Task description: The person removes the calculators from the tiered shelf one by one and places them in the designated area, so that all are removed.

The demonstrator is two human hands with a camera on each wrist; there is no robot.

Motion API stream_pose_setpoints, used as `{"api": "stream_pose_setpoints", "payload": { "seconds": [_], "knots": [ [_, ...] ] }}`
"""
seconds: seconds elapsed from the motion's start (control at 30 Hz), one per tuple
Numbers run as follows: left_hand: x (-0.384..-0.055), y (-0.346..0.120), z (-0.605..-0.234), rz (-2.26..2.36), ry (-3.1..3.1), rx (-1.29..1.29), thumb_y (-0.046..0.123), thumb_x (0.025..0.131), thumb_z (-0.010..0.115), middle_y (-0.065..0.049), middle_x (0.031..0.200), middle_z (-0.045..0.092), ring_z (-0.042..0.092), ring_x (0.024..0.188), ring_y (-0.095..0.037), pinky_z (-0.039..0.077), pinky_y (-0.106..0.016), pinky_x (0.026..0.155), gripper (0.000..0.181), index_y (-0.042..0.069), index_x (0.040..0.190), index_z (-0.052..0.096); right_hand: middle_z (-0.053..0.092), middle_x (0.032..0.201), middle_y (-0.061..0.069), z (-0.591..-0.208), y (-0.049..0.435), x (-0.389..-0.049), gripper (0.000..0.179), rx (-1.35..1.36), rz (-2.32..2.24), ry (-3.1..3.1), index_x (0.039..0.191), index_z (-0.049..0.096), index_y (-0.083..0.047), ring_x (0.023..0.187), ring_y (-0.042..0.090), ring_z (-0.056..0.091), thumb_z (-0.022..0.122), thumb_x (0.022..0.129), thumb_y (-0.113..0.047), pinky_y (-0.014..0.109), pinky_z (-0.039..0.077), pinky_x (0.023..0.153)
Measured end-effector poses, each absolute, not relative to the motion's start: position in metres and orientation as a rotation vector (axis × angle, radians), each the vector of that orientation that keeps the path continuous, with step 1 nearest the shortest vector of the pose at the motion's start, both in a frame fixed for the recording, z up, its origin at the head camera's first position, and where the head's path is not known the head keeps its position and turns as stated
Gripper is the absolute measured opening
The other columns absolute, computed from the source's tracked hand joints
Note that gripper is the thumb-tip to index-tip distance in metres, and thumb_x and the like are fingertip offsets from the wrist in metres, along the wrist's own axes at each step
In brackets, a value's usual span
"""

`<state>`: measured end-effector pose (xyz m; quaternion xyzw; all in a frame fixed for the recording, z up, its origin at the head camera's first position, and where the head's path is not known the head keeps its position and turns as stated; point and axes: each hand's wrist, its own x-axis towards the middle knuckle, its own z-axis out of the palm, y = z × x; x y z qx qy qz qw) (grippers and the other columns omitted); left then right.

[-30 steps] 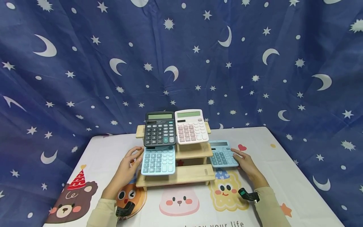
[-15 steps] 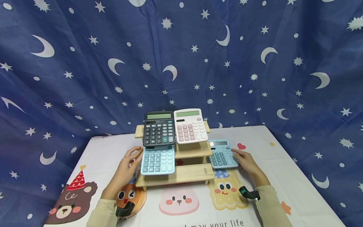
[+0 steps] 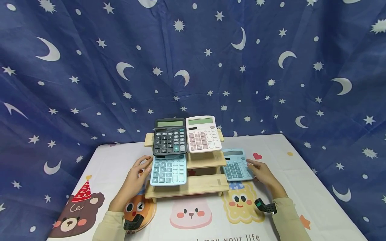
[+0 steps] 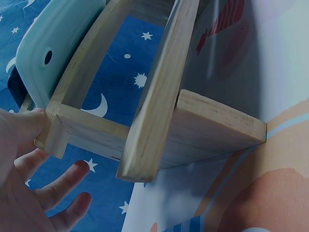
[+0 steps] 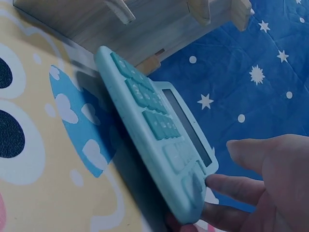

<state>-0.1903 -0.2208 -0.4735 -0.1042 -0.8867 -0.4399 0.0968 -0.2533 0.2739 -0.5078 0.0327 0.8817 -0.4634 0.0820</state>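
Note:
A three-tier wooden stand (image 3: 208, 182) stands mid-table. My left hand (image 3: 137, 175) holds the left end of its middle board, thumb and index finger about the board end (image 4: 55, 133) in the left wrist view, other fingers spread. A light blue calculator (image 3: 170, 170) leans on the lower tiers. Above it rest a black calculator (image 3: 169, 137) and a white-and-pink calculator (image 3: 203, 134). Right of the stand, my right hand (image 3: 263, 174) grips the right edge of a second light blue calculator (image 5: 154, 121), fingertips at its side and under it. It looks tilted over the cloth.
A white cartoon-printed cloth (image 3: 120, 154) covers the table. Behind hangs a dark blue curtain (image 3: 193, 97) with moons and stars. The right calculator lies close beside the stand's right end.
The right-hand calculator's near edge has shifted slightly toward me, and the right hand has moved a little with it. My left hand, the stand and the other calculators stay put.

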Motion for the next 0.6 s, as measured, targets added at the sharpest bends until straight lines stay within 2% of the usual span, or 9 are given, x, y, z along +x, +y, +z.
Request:
{"api": "stream_pose_setpoints", "payload": {
  "seconds": [0.07, 0.17, 0.4, 0.5, 0.6],
  "knots": [
    [-0.190, -0.221, -0.473, -1.304, -2.626, -0.306, 0.015, 0.106, 0.052, -0.019, 0.155, 0.043, 0.039, 0.144, -0.045, 0.045, -0.064, 0.100, 0.044, -0.005, 0.145, 0.050, 0.057, 0.130, 0.031, -0.507, 0.273, -0.253, 0.053, 0.063, -1.363, 2.654, 0.150, 0.043, 0.005, 0.071, 0.016, 0.052, 0.050, 0.106, -0.025, 0.029, 0.049, 0.055],
    [-0.190, -0.221, -0.474, -1.304, -2.626, -0.305, 0.015, 0.106, 0.052, -0.019, 0.155, 0.043, 0.039, 0.144, -0.044, 0.045, -0.064, 0.101, 0.044, -0.005, 0.145, 0.050, 0.056, 0.134, 0.034, -0.505, 0.272, -0.252, 0.053, 0.028, -1.320, 2.684, 0.148, 0.044, 0.007, 0.074, 0.018, 0.056, 0.051, 0.106, -0.025, 0.030, 0.051, 0.056],
    [-0.189, -0.221, -0.473, -1.292, -2.626, -0.311, 0.015, 0.106, 0.052, -0.020, 0.155, 0.043, 0.039, 0.144, -0.045, 0.045, -0.064, 0.100, 0.044, -0.005, 0.145, 0.050, 0.053, 0.140, 0.036, -0.500, 0.271, -0.249, 0.055, 0.014, -1.216, 2.746, 0.147, 0.043, 0.010, 0.102, 0.032, 0.061, 0.050, 0.106, -0.027, 0.031, 0.052, 0.062],
    [-0.189, -0.221, -0.473, -1.294, -2.627, -0.312, 0.016, 0.106, 0.051, -0.020, 0.155, 0.042, 0.039, 0.144, -0.045, 0.045, -0.065, 0.101, 0.044, -0.005, 0.145, 0.050, 0.054, 0.138, 0.037, -0.495, 0.270, -0.248, 0.057, 0.026, -1.199, 2.742, 0.149, 0.042, 0.009, 0.099, 0.031, 0.062, 0.050, 0.106, -0.028, 0.032, 0.052, 0.063],
    [-0.190, -0.220, -0.473, -1.300, -2.631, -0.305, 0.016, 0.106, 0.051, -0.020, 0.156, 0.042, 0.038, 0.145, -0.045, 0.044, -0.066, 0.101, 0.044, -0.005, 0.146, 0.049, 0.058, 0.130, 0.036, -0.491, 0.269, -0.246, 0.058, 0.047, -1.194, 2.723, 0.150, 0.040, 0.008, 0.086, 0.025, 0.061, 0.050, 0.106, -0.029, 0.032, 0.051, 0.062]
  ]
}}
